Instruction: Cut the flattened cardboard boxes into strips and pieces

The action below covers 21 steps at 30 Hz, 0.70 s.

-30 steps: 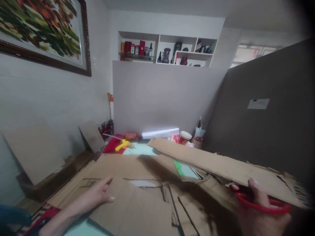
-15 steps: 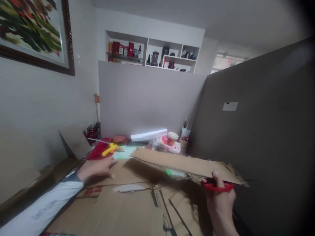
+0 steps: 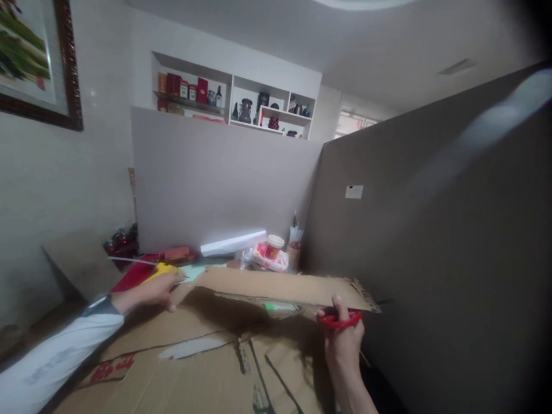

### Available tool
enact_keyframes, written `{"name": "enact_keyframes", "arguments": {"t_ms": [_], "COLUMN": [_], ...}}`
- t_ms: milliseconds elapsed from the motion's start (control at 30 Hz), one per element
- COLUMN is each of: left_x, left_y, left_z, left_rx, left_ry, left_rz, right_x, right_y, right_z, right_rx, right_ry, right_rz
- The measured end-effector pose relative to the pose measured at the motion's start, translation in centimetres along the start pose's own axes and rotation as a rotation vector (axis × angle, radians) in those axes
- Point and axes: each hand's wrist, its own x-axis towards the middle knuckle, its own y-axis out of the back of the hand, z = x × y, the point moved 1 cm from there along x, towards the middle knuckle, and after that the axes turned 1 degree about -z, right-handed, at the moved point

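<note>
My right hand (image 3: 345, 339) is wrapped round the red handles of a pair of scissors (image 3: 340, 319); their blades are hidden by cardboard. A long cardboard strip (image 3: 280, 286) with torn ends lies tilted just beyond these handles, its right part close to my thumb. On the left, my left hand (image 3: 153, 290) is stretched forward, fingers apart and holding nothing. Just beyond its fingers, partly covered by them, lies a yellow hot glue gun (image 3: 164, 270). Under both hands spreads a large cardboard sheet (image 3: 181, 379) with cuts and a torn white patch.
At the back stand a paper cup (image 3: 274, 247), a white paper roll (image 3: 233, 244) and a holder with pens (image 3: 294, 253). Grey partition panels (image 3: 224, 178) close off the back and right. A loose board (image 3: 71, 267) leans at the left wall.
The view has swung right, so everything sits further left. My left hand has come nearer the glue gun and now overlaps it. My right hand still grips the scissors by the strip.
</note>
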Motion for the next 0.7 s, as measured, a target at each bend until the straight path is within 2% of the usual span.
{"name": "enact_keyframes", "arguments": {"t_ms": [133, 400, 600, 700], "left_x": [-0.3, -2.2, -5.2, -6.5], "left_y": [2.0, 5.3, 9.2, 11.0], "left_z": [0.8, 2.3, 4.9, 5.5], "left_rx": [0.066, 0.037, -0.014, -0.010], "left_ry": [0.016, 0.090, 0.044, 0.022], "left_rz": [-0.040, 0.016, 0.140, 0.191], "right_x": [-0.3, -0.3, -0.8, -1.0], "right_y": [-0.1, 0.2, -0.2, -0.5], "right_z": [-0.2, -0.4, -1.0, -1.4], "right_rx": [-0.003, 0.030, 0.090, 0.119], "right_ry": [0.001, 0.009, -0.004, -0.005], "right_rz": [0.000, 0.028, 0.022, 0.023]}}
